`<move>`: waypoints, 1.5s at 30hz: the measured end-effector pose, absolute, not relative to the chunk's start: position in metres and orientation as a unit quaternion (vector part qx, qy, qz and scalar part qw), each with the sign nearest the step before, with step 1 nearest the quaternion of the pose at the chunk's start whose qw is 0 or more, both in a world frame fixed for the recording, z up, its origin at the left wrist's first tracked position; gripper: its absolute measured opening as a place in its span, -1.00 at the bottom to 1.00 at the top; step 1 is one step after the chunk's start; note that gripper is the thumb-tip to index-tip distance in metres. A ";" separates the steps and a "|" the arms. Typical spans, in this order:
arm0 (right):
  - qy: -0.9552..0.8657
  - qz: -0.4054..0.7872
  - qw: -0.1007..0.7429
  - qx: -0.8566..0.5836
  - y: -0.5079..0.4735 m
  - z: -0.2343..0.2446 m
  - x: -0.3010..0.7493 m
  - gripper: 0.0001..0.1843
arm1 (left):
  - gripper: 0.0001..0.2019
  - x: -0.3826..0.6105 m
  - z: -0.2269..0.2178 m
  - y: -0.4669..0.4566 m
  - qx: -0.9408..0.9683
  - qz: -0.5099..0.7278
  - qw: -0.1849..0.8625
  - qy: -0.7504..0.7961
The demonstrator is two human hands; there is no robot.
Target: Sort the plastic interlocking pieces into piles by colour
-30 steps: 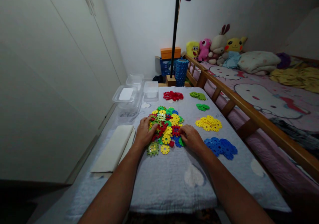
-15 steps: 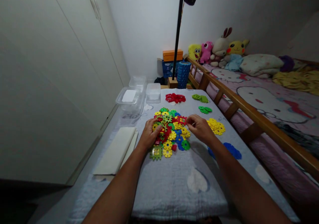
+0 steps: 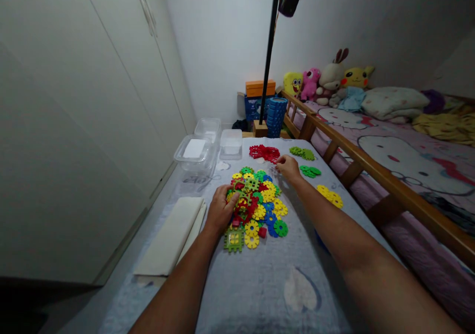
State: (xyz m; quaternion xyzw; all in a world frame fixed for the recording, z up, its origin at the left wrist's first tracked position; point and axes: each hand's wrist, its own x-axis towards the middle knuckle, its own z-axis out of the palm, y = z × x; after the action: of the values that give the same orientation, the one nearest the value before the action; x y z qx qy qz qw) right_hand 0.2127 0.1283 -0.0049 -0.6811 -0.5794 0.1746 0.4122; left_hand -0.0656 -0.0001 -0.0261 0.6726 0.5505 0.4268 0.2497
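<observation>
Shifts right hand [image 3: 289, 167] from mixed heap [image 3: 268, 195] to just beside right end of crosswise red pile [image 3: 263, 152], right grip indeterminable, left fingers [image 3: 224, 190] apart.

The cloth-covered worktop [image 3: 256, 287] is carrying a mixed plastic pile [image 3: 259, 211] centrally, clear tubs [image 3: 196, 166] far left, a folded cream sheet [image 3: 170, 236] near left, and single-colour heaps [image 3: 262, 153] far and right.

Left hand [image 3: 220, 207] nearer, thumb apart from fingers; right hand [image 3: 289, 168] farther forward, fingers curled.
</observation>
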 end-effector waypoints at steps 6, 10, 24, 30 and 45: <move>-0.567 0.149 0.427 -0.688 0.164 -0.010 0.203 -0.87 | -0.71 -0.065 -0.030 0.001 0.672 0.431 0.245 0.550; -0.568 0.143 0.413 -0.697 0.181 -0.013 0.190 -0.86 | -0.71 -0.064 -0.031 0.000 0.674 0.430 0.243 0.549; -0.560 0.132 0.441 -0.689 0.214 -0.026 0.171 -0.78 | -0.74 -0.065 -0.033 -0.001 0.674 0.428 0.245 0.551; -0.587 0.170 0.427 -0.667 0.203 -0.017 0.176 -0.67 | -0.74 -0.065 -0.033 -0.001 0.676 0.428 0.246 0.547; -0.717 0.241 0.308 -0.577 0.107 -0.023 0.176 -0.79 | -0.74 -0.064 -0.029 -0.001 0.674 0.430 0.243 0.550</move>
State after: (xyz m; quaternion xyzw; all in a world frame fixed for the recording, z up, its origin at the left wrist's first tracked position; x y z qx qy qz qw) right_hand 0.1757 0.1068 -0.0229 -0.5765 -0.7173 0.2408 0.3084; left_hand -0.0639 -0.0007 -0.0292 0.6738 0.5501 0.4296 0.2428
